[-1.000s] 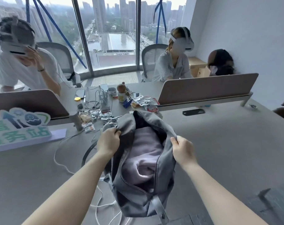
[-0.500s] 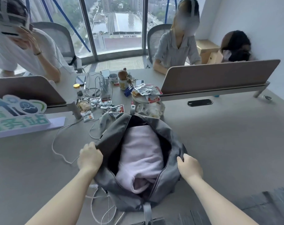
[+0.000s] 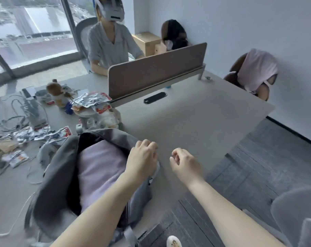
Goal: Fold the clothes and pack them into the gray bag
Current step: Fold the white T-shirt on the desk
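The gray bag point(image 3: 53, 184) lies unzipped on the table point(image 3: 195, 122) in front of me, a little left of centre. Folded pale pink clothes point(image 3: 99, 172) fill its opening. My left hand point(image 3: 142, 157) reaches across the bag and curls over its right rim. My right hand point(image 3: 185, 163) hovers just right of the bag above bare table, fingers loosely curled and apart, holding nothing. Another pale pink garment point(image 3: 256, 68) hangs over a chair at the far right end of the table.
Snack wrappers point(image 3: 90, 102), a small figurine point(image 3: 57, 90) and white cables point(image 3: 17, 111) clutter the table left of and behind the bag. A brown divider panel point(image 3: 156, 68) crosses the table, with a person point(image 3: 110, 43) seated behind it. A gray chair point(image 3: 293, 211) stands at bottom right.
My left hand let go of the bag's left rim and crossed to its right rim. My right hand released the right rim and lifted off. The view swung right.
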The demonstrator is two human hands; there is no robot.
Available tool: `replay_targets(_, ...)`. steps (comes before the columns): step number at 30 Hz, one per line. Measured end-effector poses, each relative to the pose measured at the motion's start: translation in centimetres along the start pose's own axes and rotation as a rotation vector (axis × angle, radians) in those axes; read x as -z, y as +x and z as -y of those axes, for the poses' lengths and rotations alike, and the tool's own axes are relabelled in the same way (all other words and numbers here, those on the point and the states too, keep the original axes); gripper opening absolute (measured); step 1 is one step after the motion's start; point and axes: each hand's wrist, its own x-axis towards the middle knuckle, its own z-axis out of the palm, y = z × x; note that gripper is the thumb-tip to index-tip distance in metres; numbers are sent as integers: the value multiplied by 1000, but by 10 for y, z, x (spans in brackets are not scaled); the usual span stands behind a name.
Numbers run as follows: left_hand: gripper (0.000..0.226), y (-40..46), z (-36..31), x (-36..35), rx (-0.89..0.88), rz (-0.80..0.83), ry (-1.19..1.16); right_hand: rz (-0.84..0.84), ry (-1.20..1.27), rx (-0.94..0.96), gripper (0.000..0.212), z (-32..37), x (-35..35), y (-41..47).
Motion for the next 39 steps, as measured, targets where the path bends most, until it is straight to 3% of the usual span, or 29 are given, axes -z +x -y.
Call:
replay_targets(7, 31, 15, -157, -61, -337, 216, 26, -135, -150, -141, 20, -118, 92, -56)
replay_targets(23, 30, -54, -596, -179, -935, 436, -54, -559, -246, -668, 19, -398, 345, -266)
replay_targets(39, 34, -115, -880, -280, -1381, 712, -176, -897, -340, -1240, 24, -555, 493, -417)
